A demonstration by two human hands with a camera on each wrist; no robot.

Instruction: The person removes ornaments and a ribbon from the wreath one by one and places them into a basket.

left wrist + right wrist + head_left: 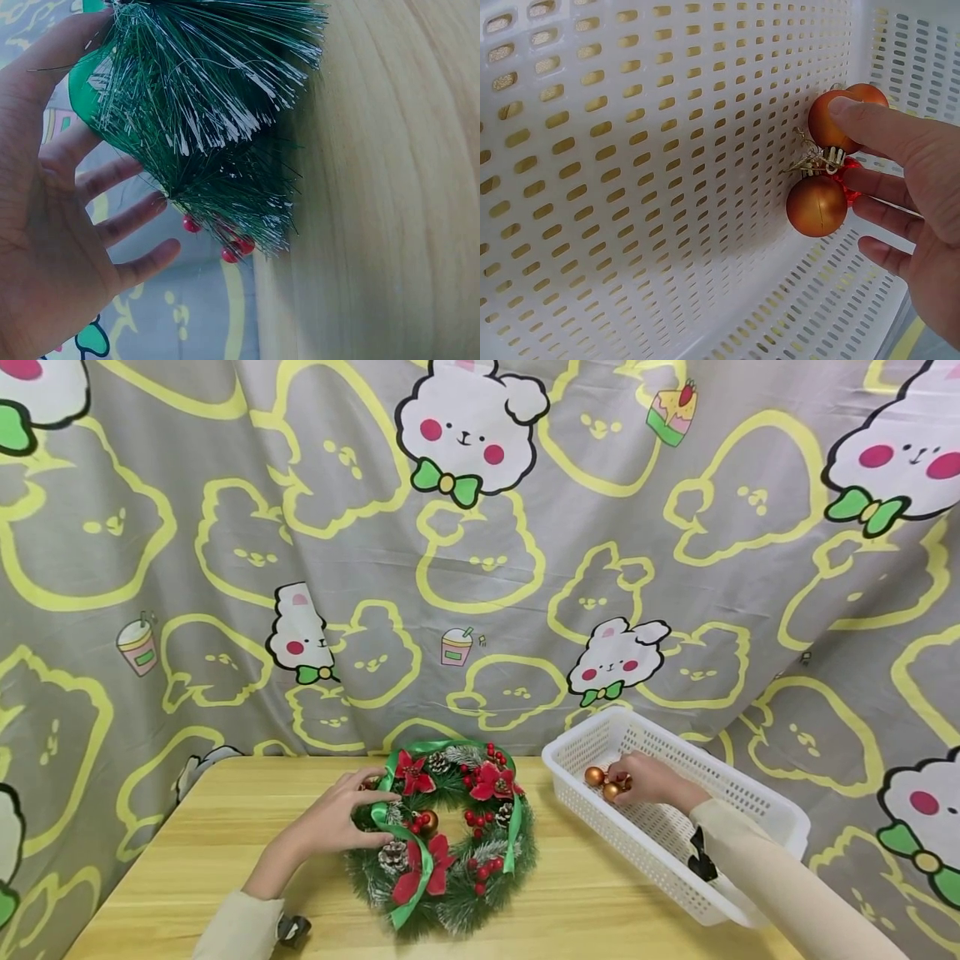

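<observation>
A green wreath (480, 902) with red flowers, berries, pine cones and a green ribbon lies on the table. At its left edge, my left hand (341, 814) touches the greenery and ribbon, its fingers spread. In the left wrist view the ring and little fingers stand apart from the frosted needles (217, 97). Inside a white perforated basket (630, 852), my right hand (651, 779) has its thumb on an orange bauble (829, 124). Another bauble (817, 206) hangs close below it, and one is partly behind. Something red shows between them, mostly hidden by the fingers.
The wooden table (225, 827) carries the wreath at the middle and the basket on the right. A patterned curtain (480, 577) hangs right behind the table's far edge. The basket's raised walls surround my right hand.
</observation>
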